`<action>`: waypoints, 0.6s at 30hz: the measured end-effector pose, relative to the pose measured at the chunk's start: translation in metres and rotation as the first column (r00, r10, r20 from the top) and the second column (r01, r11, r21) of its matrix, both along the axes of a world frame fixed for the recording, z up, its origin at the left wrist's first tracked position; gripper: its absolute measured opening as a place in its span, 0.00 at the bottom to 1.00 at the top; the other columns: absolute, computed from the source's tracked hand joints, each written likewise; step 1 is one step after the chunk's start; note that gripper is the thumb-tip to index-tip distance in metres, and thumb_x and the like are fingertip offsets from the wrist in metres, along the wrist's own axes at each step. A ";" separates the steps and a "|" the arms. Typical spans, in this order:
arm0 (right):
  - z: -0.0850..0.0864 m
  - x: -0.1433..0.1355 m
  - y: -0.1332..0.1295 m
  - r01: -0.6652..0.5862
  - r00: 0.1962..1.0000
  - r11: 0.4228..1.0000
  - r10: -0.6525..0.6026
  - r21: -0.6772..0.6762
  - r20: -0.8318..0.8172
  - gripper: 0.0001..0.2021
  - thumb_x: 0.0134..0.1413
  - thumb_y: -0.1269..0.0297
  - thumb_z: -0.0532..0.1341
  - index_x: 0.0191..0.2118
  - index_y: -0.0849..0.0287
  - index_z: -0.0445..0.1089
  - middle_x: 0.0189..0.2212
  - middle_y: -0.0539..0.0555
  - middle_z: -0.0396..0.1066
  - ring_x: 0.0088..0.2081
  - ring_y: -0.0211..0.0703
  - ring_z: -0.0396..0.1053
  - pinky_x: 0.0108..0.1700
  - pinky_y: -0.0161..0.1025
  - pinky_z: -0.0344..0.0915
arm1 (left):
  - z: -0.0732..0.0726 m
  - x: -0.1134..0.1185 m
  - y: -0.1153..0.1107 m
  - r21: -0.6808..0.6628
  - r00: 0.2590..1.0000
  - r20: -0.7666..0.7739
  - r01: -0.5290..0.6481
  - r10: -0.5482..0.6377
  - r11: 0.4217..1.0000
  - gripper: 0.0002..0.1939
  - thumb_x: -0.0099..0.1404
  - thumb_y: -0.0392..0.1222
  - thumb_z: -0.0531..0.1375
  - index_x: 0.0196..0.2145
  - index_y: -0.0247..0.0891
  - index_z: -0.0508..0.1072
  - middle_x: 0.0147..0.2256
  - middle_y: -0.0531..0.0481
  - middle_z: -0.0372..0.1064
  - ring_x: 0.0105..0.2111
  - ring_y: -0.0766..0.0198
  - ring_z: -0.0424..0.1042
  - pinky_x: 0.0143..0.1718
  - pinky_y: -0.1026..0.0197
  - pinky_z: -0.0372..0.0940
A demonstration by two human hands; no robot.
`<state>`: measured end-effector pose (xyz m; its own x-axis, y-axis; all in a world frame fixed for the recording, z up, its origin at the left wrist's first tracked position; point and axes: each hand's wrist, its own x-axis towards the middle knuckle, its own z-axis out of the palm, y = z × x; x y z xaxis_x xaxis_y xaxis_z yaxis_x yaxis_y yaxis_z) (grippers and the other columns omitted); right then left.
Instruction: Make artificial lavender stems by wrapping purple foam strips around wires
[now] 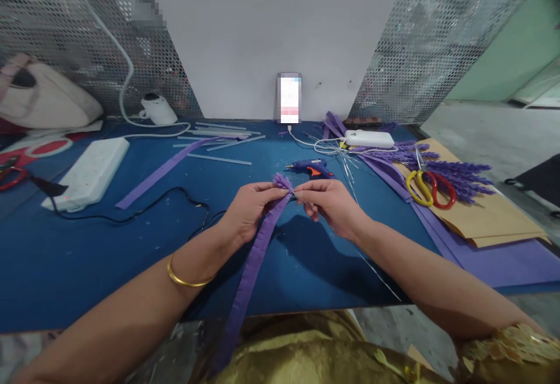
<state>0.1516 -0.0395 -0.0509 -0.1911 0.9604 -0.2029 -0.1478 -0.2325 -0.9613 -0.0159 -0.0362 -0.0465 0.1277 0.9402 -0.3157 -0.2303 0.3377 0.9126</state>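
A strip of purple crepe-like paper runs from my fingers down over the table's front edge toward my lap. At its top end is a small fringed purple tuft, like a paper flower head. My left hand is closed, thumb and forefinger pinching the strip just below the tuft. My right hand meets it from the other side, its thumb and forefinger pinched at the tuft's base. Whether a thin wire lies in that pinch is hidden. Just beyond my hands lies a blue glue gun with an orange trigger.
Glue sticks and another purple strip lie left of centre. A white power strip and black cord are further left. At right are scissors, purple flower stems, brown paper and thin wires. A phone stands behind.
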 end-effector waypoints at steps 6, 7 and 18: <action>-0.003 0.000 0.002 -0.027 0.994 0.997 0.019 -0.074 -0.105 0.11 0.36 0.64 0.73 0.28 0.62 0.75 0.19 0.48 0.69 0.17 0.29 0.60 0.17 0.29 0.52 | -0.002 0.001 -0.001 0.003 0.997 0.071 0.002 -0.003 1.000 0.09 0.43 0.36 0.73 0.24 0.33 0.80 0.23 0.51 0.74 0.22 0.71 0.65 0.24 0.67 0.58; -0.003 0.001 0.002 -0.038 0.992 0.995 0.027 -0.089 -0.124 0.11 0.36 0.64 0.73 0.28 0.62 0.76 0.20 0.48 0.70 0.17 0.29 0.61 0.16 0.28 0.52 | -0.001 0.001 -0.001 0.001 0.997 0.078 0.001 -0.001 1.000 0.08 0.43 0.36 0.73 0.24 0.33 0.80 0.22 0.51 0.73 0.21 0.71 0.64 0.24 0.68 0.58; -0.009 0.000 0.003 -0.031 0.996 0.994 0.039 0.101 -0.077 0.07 0.36 0.67 0.70 0.26 0.61 0.75 0.19 0.48 0.71 0.14 0.31 0.61 0.14 0.29 0.52 | 0.006 0.004 -0.004 -0.019 0.992 0.124 -0.007 0.010 1.000 0.06 0.44 0.33 0.71 0.22 0.33 0.79 0.18 0.55 0.69 0.17 0.74 0.60 0.21 0.69 0.59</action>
<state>0.1512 -0.0361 -0.0599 -0.2361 0.9676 -0.0893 -0.2177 -0.1423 -0.9656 -0.0120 -0.0399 -0.0406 0.1590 0.9355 -0.3156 -0.3444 0.3521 0.8703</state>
